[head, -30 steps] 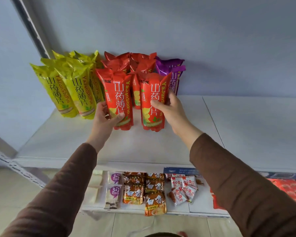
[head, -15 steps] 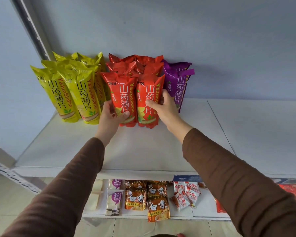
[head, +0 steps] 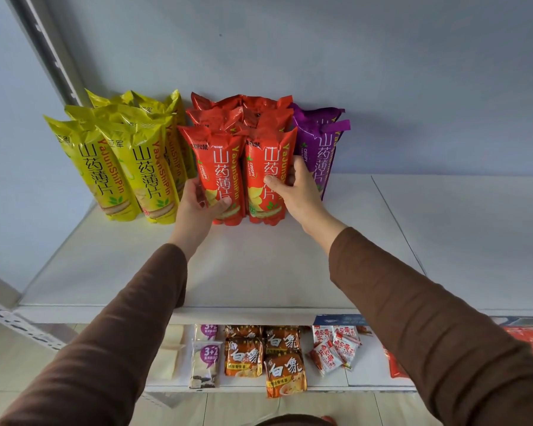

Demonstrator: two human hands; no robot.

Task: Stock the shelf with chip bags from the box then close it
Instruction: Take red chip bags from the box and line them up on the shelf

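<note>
Two red chip bags (head: 243,179) upright, glossy — white lettering, touching side-by-side.

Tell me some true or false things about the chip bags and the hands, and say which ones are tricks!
1. The left hand holds a red chip bag. True.
2. The right hand holds a yellow bag. False: it grips the other front red bag; the yellow bags stand at the left, away from that hand.
3. The purple bags stand to the right of the red ones. True.
4. The chip bags lie flat on the shelf. False: they stand up, leaning back toward the wall.
5. There are more snack packets on the lower shelf. True.
</note>
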